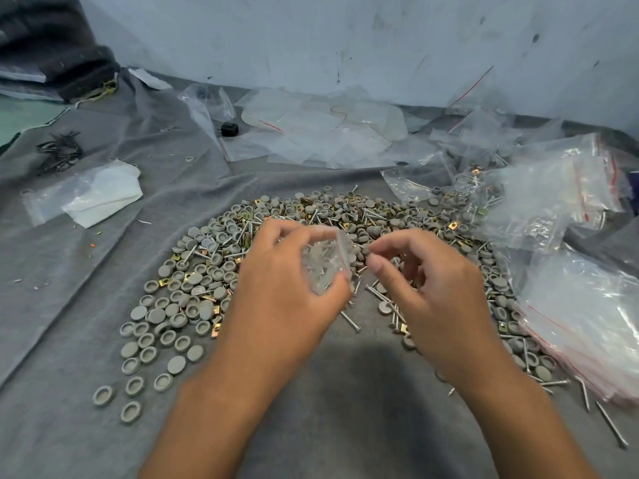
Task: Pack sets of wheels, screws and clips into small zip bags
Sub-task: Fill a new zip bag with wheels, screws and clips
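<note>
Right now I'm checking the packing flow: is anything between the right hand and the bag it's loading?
Nothing visible. The left hand holds the small bag up over the pile, mouth toward the right hand, whose fingertips sit just beside the red zip edge.

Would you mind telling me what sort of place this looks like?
Probably a small hand-packing workbench: a grey cloth heaped with loose wheels, screws and clips, a stack of empty zip bags, and a scuffed wall behind.

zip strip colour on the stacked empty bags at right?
Red, on the clear stacked bags; only the head view shows it.
</note>
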`<state>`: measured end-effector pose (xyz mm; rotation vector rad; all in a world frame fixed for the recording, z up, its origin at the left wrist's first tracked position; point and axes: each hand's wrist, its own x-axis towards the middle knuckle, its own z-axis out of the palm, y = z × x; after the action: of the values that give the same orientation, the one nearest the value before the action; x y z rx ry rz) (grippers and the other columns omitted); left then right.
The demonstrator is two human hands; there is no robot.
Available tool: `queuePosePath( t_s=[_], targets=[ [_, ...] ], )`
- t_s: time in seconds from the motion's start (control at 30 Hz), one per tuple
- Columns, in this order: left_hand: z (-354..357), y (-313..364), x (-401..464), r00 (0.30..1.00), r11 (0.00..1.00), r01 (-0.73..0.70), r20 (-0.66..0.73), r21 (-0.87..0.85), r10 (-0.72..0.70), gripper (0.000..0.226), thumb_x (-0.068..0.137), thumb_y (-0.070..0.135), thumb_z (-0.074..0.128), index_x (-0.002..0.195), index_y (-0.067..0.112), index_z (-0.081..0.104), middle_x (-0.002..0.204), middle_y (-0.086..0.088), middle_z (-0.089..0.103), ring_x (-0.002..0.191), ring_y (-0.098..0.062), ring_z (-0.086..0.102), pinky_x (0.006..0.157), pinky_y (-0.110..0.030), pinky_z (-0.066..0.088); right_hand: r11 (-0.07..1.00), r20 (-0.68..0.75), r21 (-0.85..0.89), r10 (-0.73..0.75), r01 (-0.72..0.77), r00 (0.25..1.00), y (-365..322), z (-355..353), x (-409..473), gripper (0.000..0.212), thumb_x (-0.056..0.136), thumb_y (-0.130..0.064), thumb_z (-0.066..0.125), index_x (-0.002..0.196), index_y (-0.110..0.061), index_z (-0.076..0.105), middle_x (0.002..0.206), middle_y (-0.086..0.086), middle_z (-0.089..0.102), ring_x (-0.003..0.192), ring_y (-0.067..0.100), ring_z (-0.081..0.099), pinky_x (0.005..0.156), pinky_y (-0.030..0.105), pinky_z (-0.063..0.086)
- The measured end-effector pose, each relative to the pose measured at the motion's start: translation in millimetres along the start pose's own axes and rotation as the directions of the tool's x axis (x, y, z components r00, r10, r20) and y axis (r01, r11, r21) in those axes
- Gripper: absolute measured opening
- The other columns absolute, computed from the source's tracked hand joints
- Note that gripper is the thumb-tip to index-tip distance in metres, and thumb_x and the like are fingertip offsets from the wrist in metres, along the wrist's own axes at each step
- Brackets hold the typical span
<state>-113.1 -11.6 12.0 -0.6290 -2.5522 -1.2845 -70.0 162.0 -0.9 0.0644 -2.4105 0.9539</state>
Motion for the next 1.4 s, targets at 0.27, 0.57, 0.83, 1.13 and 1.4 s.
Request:
queuePosePath(
  t_s=[0.27, 0.57, 0.83, 1.13, 1.4],
  targets=[
    [-9.5, 0.5, 3.8, 0.971, 0.997, 0.040, -0.234, -0.064, -0.054, 0.019, 0.087, 0.025, 0.070, 0.106, 0.028, 0.071, 0.099, 0.016, 0.056, 0.061, -0.004, 0.052, 0.060, -0.006, 0.036, 0.888, 0.405, -0.407, 0.386, -0.215, 0.829, 13.1, 31.6, -21.5, 0.013, 0.094, -0.043, 0.067, 0.101, -0.036, 0.059, 0.098, -0.016, 0.058, 0.093, 0.008, 0.056, 0.082, 0.033, 0.051],
    [-5.0, -0.3, 1.7, 0.996, 1.000, 0.015, -0.087, -0.008, -0.016, 0.029, 0.080, 0.030, 0.074, 0.107, 0.035, 0.066, 0.103, 0.017, 0.056, 0.070, -0.003, 0.055, 0.069, -0.010, 0.039, 0.906, 0.352, -0.277, 0.405, -0.319, 0.844, 10.2, 39.2, -9.2, 0.012, 0.105, -0.036, 0.047, 0.093, -0.034, 0.050, 0.100, -0.010, 0.051, 0.095, 0.014, 0.050, 0.082, 0.037, 0.044],
    [-2.8, -2.5, -2.1, 0.999, 0.998, -0.033, -0.001, 0.048, 0.033, 0.034, 0.078, 0.043, 0.072, 0.111, 0.041, 0.063, 0.104, 0.022, 0.051, 0.079, 0.007, 0.050, 0.071, -0.012, 0.036, 0.874, 0.189, -0.392, 0.383, -0.288, 0.904, 6.4, 54.7, -9.0, 0.020, 0.099, -0.036, 0.058, 0.085, -0.028, 0.045, 0.085, -0.009, 0.056, 0.079, 0.018, 0.054, 0.062, 0.037, 0.043],
    [0.0, 0.3, -3.2, 0.999, 0.996, -0.034, 0.013, 0.080, 0.033, 0.036, 0.079, 0.047, 0.070, 0.114, 0.044, 0.061, 0.104, 0.022, 0.050, 0.084, 0.007, 0.048, 0.074, -0.025, 0.044, 0.822, 0.061, 0.441, 0.373, -0.360, 0.926, 7.2, 11.1, 7.8, 0.015, 0.092, -0.029, 0.074, 0.086, -0.022, 0.062, 0.076, -0.012, 0.067, 0.066, -0.002, 0.057, 0.061, 0.013, 0.045],
    [3.1, 9.7, -1.8, 0.997, 0.996, -0.023, 0.071, 0.081, 0.017, 0.033, 0.076, 0.043, 0.065, 0.109, 0.037, 0.062, 0.105, 0.019, 0.053, 0.095, -0.007, 0.055, 0.079, -0.037, 0.051, 0.950, -0.008, 0.309, 0.057, -0.052, 0.998, -33.9, 13.8, -4.1, 0.008, 0.088, -0.032, 0.073, 0.088, -0.030, 0.065, 0.089, -0.008, 0.068, 0.079, 0.016, 0.060, 0.068, 0.026, 0.045]
  ],
)
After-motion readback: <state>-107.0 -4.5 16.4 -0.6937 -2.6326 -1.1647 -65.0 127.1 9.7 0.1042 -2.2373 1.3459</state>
